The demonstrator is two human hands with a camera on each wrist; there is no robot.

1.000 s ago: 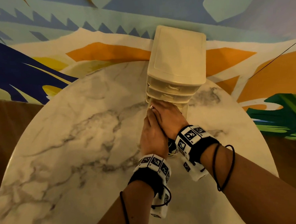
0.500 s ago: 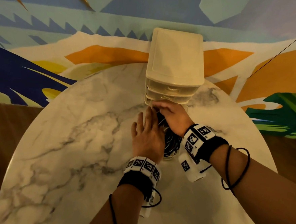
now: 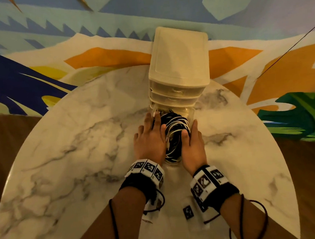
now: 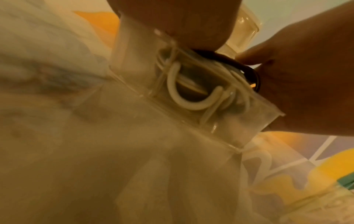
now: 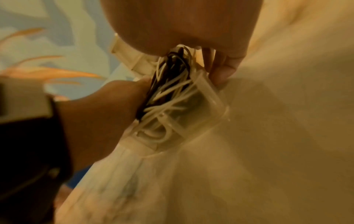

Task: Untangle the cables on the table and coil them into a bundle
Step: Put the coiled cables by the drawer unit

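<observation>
Item: cables (image 3: 173, 135), black and white, a loose tangle. They lay in a clear drawer (image 3: 191, 115) pulled out from the bottom of a small cream drawer unit (image 3: 179, 61) on the marble surface (image 3: 62, 163).

Position: between the two hands. The left hand (image 3: 149, 138) lay along the drawer's left side, fingers fairly straight and pointing toward the unit, thumb edge against the tangle; it grasped nothing that could be seen. The right hand (image 3: 192, 141) lay along the drawer's right side, thumb resting on the cables (image 5: 172, 91), fingers reaching down the outer wall of the drawer (image 5: 212, 97). Whether it actually pinched the wall could not be told.

Handling, as a judgement: light, limp and springy. The strands cross one another, so pulling a single loop would likely tighten knots and drag the rest. Best taken as a whole mass, both hands scooping from the sides and under, then lifted clear onto the surface in front of the hands. The drawer looked thin, light and liable to slide.

Progress: untangling not yet begun.
</observation>
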